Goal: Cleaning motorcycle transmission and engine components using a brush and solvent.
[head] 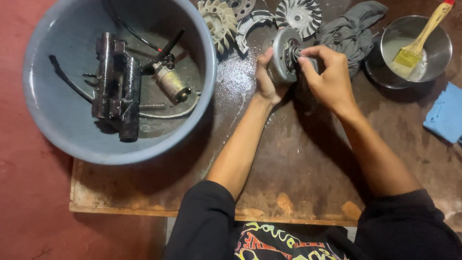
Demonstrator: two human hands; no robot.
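Round metal rotor (283, 55) is held on edge above the wet tabletop (298, 159), near its far edge. Left hand (266, 77) is clamped on the rim, steadying it; right hand (327, 72) fingers (308, 57) are pinched at the hub. Fan parts (298, 14), rag (351, 29), steel bowl (435, 53) with brush (418, 41) crowd behind; blue basin (62, 110) left. Near side is less crowded.

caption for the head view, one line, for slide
Both hands, left hand and right hand, hold a round grey metal engine part over a wet board beside a grey basin.
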